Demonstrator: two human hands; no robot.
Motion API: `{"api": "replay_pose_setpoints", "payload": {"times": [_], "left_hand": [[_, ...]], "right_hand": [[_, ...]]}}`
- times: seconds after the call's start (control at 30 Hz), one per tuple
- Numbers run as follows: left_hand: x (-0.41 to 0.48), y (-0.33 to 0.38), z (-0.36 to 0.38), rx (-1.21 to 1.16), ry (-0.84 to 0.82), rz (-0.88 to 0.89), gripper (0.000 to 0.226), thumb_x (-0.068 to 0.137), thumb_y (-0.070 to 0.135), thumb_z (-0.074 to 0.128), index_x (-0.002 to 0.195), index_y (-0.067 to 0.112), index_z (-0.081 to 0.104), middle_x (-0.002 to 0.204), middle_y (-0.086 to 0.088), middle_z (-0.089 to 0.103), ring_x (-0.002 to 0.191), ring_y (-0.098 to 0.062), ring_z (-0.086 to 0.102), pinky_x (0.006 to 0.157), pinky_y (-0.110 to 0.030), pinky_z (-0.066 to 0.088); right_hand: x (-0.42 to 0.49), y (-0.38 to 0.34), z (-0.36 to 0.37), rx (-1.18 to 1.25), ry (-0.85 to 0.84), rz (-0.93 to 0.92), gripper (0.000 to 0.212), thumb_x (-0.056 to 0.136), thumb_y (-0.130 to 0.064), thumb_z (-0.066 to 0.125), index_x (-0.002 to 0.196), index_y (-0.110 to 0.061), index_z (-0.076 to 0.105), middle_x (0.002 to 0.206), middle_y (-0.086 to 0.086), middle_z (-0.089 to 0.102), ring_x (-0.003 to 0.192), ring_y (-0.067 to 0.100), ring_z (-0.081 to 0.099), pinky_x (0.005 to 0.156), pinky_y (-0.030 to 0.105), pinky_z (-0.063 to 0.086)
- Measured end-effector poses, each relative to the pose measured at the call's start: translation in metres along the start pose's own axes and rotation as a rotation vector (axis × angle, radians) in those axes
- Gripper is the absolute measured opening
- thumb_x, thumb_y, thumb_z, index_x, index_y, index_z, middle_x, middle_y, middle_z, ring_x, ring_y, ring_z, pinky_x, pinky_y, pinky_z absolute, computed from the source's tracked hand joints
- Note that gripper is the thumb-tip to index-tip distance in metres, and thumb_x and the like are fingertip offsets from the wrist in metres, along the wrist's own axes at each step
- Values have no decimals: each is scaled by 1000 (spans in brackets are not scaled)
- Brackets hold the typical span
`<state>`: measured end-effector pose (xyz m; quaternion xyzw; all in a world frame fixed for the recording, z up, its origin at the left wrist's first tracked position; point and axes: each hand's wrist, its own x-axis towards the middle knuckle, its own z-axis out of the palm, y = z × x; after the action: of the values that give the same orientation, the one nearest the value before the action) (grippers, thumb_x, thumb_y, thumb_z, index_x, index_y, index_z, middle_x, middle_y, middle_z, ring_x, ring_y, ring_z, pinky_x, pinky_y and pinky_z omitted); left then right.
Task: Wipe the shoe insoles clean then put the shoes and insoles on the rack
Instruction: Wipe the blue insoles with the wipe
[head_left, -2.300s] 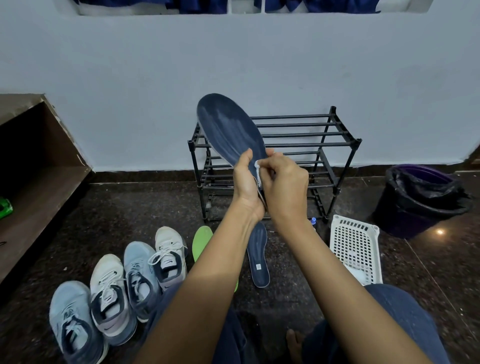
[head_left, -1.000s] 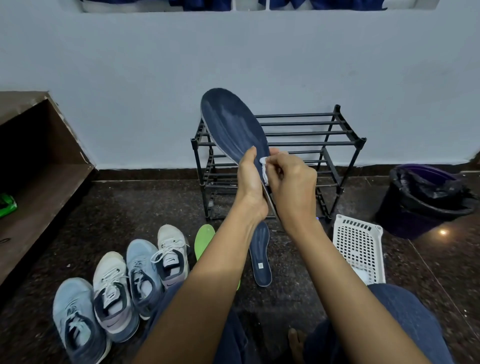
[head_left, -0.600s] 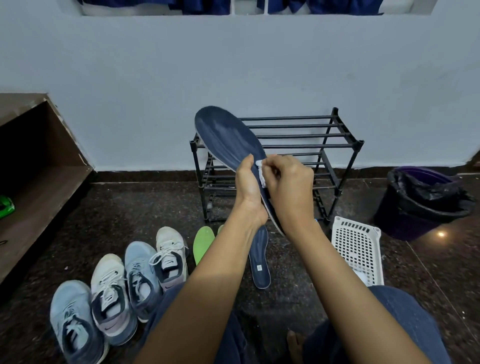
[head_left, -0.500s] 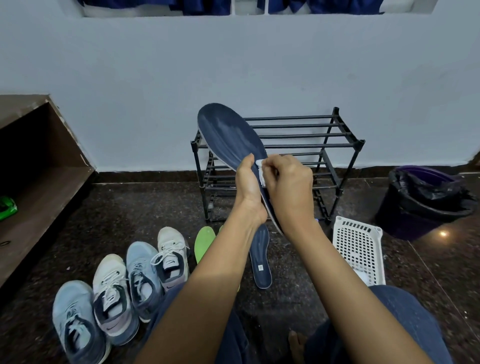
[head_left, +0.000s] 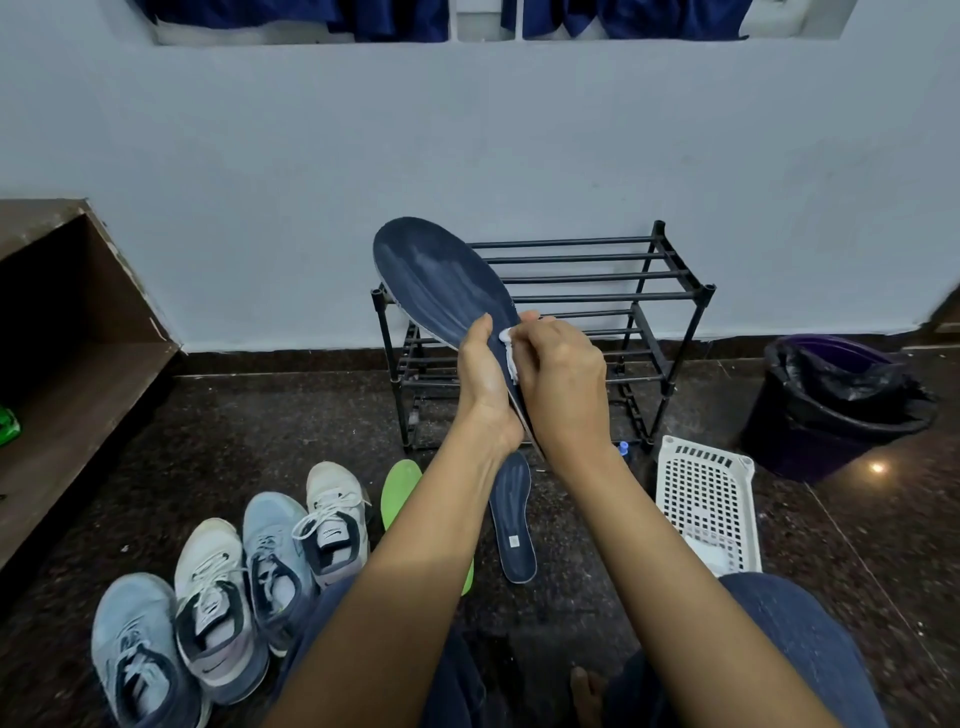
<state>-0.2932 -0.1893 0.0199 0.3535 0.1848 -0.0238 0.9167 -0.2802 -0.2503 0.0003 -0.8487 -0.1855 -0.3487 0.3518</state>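
My left hand (head_left: 483, 384) grips a dark blue insole (head_left: 436, 280) near its heel end, toe end raised toward the wall. My right hand (head_left: 563, 384) pinches a small white wipe (head_left: 509, 348) against the insole's top face. A second dark blue insole (head_left: 514, 525) and a green insole (head_left: 400, 488) lie on the floor below my arms. Several sneakers (head_left: 218, 592) stand in a row at the lower left. The black metal shoe rack (head_left: 597, 291) stands against the wall behind the insole, its shelves bare.
A white perforated basket (head_left: 706, 499) lies on the floor at the right, with a dark bin lined with a black bag (head_left: 836, 400) beyond it. A brown wooden shelf unit (head_left: 67, 374) runs along the left. My knees in blue trousers fill the bottom edge.
The insole has tilted and dropped slightly while my right hand rubbed the wipe up and down near its middle. The left hand's grip is unchanged.
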Motion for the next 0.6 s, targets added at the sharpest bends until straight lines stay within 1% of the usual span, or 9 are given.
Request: {"api": "replay_pose_setpoints", "payload": {"times": [0.17, 0.23, 0.27, 0.3, 0.37, 0.4, 0.43, 0.5, 0.6], "left_hand": [[0, 2, 0, 11, -27, 16, 49, 100, 44, 35, 85, 12, 69, 70, -2, 72, 63, -14, 69, 63, -25, 53], [0, 4, -1, 31, -28, 2, 50, 100, 44, 34, 83, 12, 68, 67, -2, 70, 58, -14, 68, 60, -24, 52], [2, 5, -3, 42, -22, 3, 49, 100, 43, 34, 83, 11, 67, 66, -2, 71, 58, -14, 68, 60, -25, 52], [4, 7, -5, 46, -20, 16, 48, 100, 42, 33, 84, 11, 67, 68, -2, 72, 60, -14, 69, 63, -26, 52], [9, 9, -8, 29, -26, 46, 47, 100, 39, 31, 89, 8, 66, 78, -4, 74, 76, -16, 70, 77, -31, 52], [11, 10, -10, 15, -26, 49, 47, 99, 38, 31, 91, 7, 65, 84, -7, 75, 84, -18, 70, 82, -33, 51], [13, 10, -11, 8, -22, 52, 48, 99, 38, 31, 92, 6, 65, 88, -9, 75, 89, -19, 69, 85, -34, 51], [12, 6, -10, 31, -5, 53, 48, 100, 40, 32, 92, 7, 66, 88, -8, 75, 86, -18, 70, 82, -32, 52], [5, -3, -4, 60, 8, -8, 46, 98, 43, 38, 81, 12, 67, 68, -2, 71, 64, -15, 69, 63, -28, 51]], "right_hand": [[4, -2, -2, -10, 17, 3, 11, 85, -4, 58, 87, -2, 69, 78, 13, 67, 69, 30, 61, 61, 38, 53], [6, -4, -5, 38, -31, 72, 10, 86, -5, 59, 87, -4, 69, 78, 12, 68, 69, 28, 62, 64, 38, 52], [7, -5, -6, 62, -82, 123, 11, 86, -6, 59, 88, -5, 70, 82, 11, 69, 72, 27, 64, 68, 38, 52], [7, -5, -8, 86, -138, 170, 12, 86, -8, 59, 89, -7, 71, 91, 10, 71, 77, 26, 66, 73, 36, 52], [3, -6, -11, 135, -227, 225, 12, 85, -9, 62, 91, -8, 72, 110, 6, 70, 89, 21, 67, 82, 28, 51], [1, -7, -12, 149, -247, 229, 12, 85, -9, 63, 92, -8, 73, 110, 6, 70, 89, 21, 67, 83, 25, 50], [-1, -7, -13, 149, -249, 224, 12, 85, -9, 63, 92, -8, 73, 104, 9, 71, 87, 22, 67, 82, 27, 50], [-1, -6, -10, 116, -204, 199, 12, 85, -7, 61, 92, -7, 72, 97, 12, 71, 83, 25, 67, 80, 35, 52], [4, -3, -4, 35, -74, 133, 11, 85, -4, 59, 87, -3, 70, 84, 15, 68, 74, 30, 64, 68, 43, 53]]}}
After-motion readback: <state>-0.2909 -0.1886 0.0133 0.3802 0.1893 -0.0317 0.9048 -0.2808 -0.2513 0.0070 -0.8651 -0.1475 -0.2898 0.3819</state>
